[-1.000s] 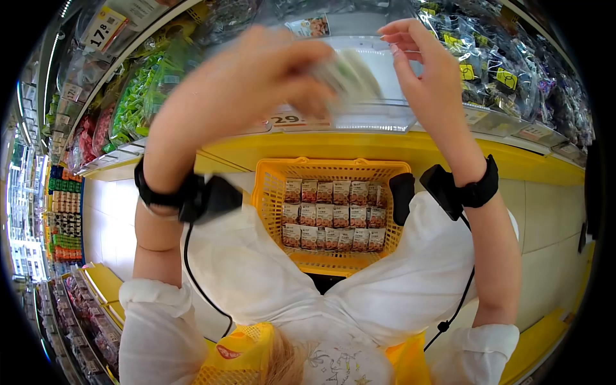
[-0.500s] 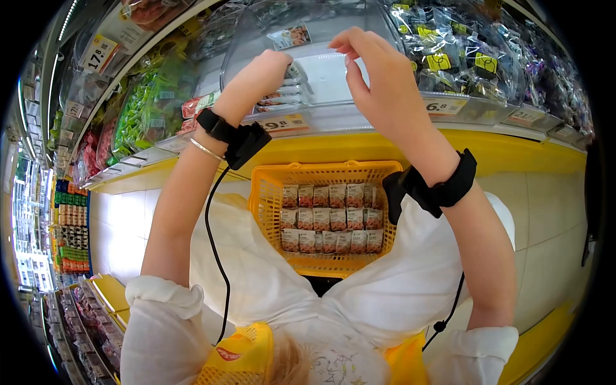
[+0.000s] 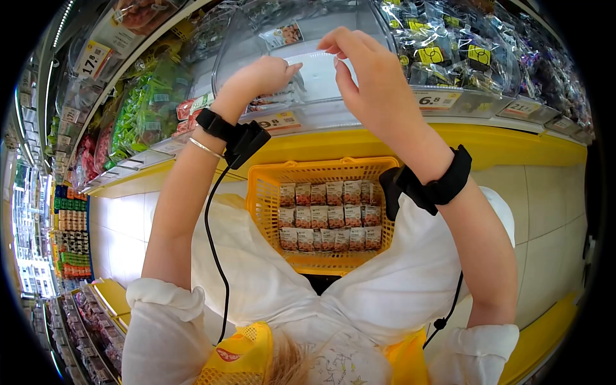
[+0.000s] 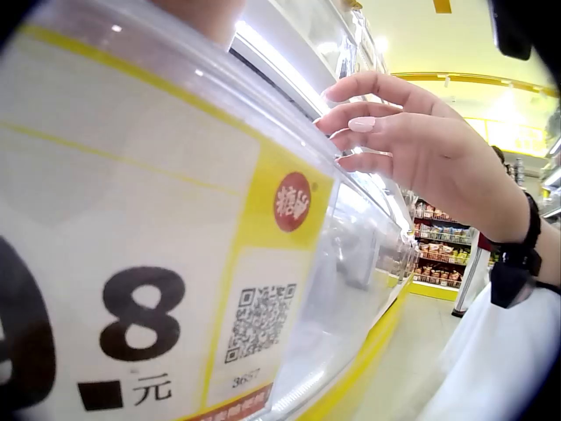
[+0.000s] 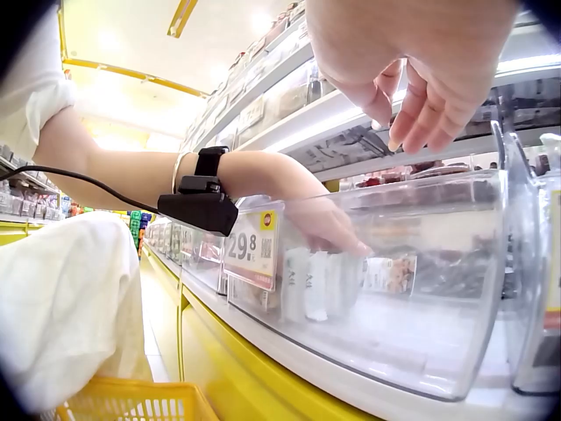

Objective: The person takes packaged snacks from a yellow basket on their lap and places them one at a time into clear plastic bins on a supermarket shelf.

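Inside a clear bin point(image 3: 321, 110), my left hand point(image 3: 260, 78) rests at the top of a few small packets point(image 3: 279, 97) at the bin's left end; one finger points out straight. Through the bin wall in the right wrist view, the left hand point(image 5: 324, 219) is over upright white packets point(image 5: 317, 285); its fingertips are partly hidden. My right hand point(image 3: 378, 83) hovers above the bin's right part, fingers loosely bent, holding nothing; the left wrist view also shows this hand point(image 4: 429, 149). A single packet point(image 3: 282, 35) lies farther back in the bin.
A yellow basket point(image 3: 256, 192) with three rows of small packets stands below, between the knees. Price tags point(image 3: 437, 99) line the shelf's front edge. Green bags point(image 3: 138, 115) are left of the bin, dark bags with yellow labels point(image 3: 431, 55) right. A cable point(image 3: 210, 237) hangs from the left wrist.
The left hand has come down from its blurred sweep over the bin with packets to the bin's left end, and a finger has since straightened. The right hand stays raised above the bin.
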Tool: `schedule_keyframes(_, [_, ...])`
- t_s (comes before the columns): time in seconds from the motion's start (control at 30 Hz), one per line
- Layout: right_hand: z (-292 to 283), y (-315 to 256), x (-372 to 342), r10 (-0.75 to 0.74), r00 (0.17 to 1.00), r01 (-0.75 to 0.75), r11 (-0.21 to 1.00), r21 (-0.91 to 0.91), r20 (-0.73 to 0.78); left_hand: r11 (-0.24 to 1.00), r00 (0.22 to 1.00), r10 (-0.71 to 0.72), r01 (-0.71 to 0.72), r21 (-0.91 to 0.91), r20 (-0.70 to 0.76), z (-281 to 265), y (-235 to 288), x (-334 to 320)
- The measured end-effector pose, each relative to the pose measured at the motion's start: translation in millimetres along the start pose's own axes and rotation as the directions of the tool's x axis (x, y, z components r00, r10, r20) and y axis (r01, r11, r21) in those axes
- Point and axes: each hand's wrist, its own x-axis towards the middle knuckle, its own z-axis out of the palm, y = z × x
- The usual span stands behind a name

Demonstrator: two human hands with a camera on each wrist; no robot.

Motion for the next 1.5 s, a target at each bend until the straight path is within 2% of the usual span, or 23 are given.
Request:
schedule_keyframes(0.2, [2,2,0,-0.024,1.000,0.024,1.000,0.001,-0.009,0.999,0.999,0.033,-0.033,-0.008,-0.012,3,-6,3])
schedule_keyframes(0.37, [2,1,0,-0.011,1.000,0.011,1.000,-0.008,0.001,0.989,0.993,0.081,-0.092,-0.119,-0.091,9,-16,10])
schedule_keyframes(0.5, [3,2,0,-0.027,1.000,0.027,1.000,-0.011,-0.005,0.992,0.994,0.071,-0.080,-0.099,-0.089,6,-15,9])
schedule_keyframes(0.57, [4,2,0,-0.025,1.000,0.025,1.000,-0.010,-0.006,0.999,1.000,0.027,-0.027,-0.019,0.005,0,-8,2])
schedule_keyframes(0.6, [4,2,0,-0.022,1.000,0.022,1.000,-0.007,-0.006,0.999,1.000,0.028,-0.028,-0.019,0.006,0,-6,0])
schedule_keyframes(0.7, [4,1,-1,-0.010,1.000,0.010,1.000,-0.004,0.003,0.999,0.998,0.044,-0.043,0.012,-0.040,6,-8,-1])
schedule_keyframes(0.77, [5,0,-1,-0.009,1.000,0.009,1.000,-0.006,0.003,0.990,0.975,0.143,-0.141,0.024,-0.171,17,-17,5])
schedule_keyframes(0.8, [4,0,-1,-0.008,1.000,0.008,1.000,-0.010,0.003,0.990,0.975,0.142,-0.141,0.023,-0.171,14,-15,4])
schedule_keyframes(0.87, [5,0,-2,-0.007,1.000,0.007,1.000,-0.014,0.003,0.996,0.995,0.076,-0.073,0.048,-0.069,8,-9,1])
schedule_keyframes(1.0, [4,-1,-2,-0.002,1.000,0.002,1.000,-0.019,0.015,0.998,0.996,0.054,-0.053,0.017,-0.068,9,-9,-1])
schedule_keyframes(1.27, [4,-1,-2,0.005,1.000,-0.005,1.000,-0.002,0.024,0.986,0.974,0.165,-0.163,0.024,-0.158,16,-16,-2])
schedule_keyframes(1.5, [6,-1,-3,0.012,0.999,-0.012,1.000,-0.004,0.040,0.996,0.988,0.084,-0.086,-0.009,-0.127,17,-14,0])
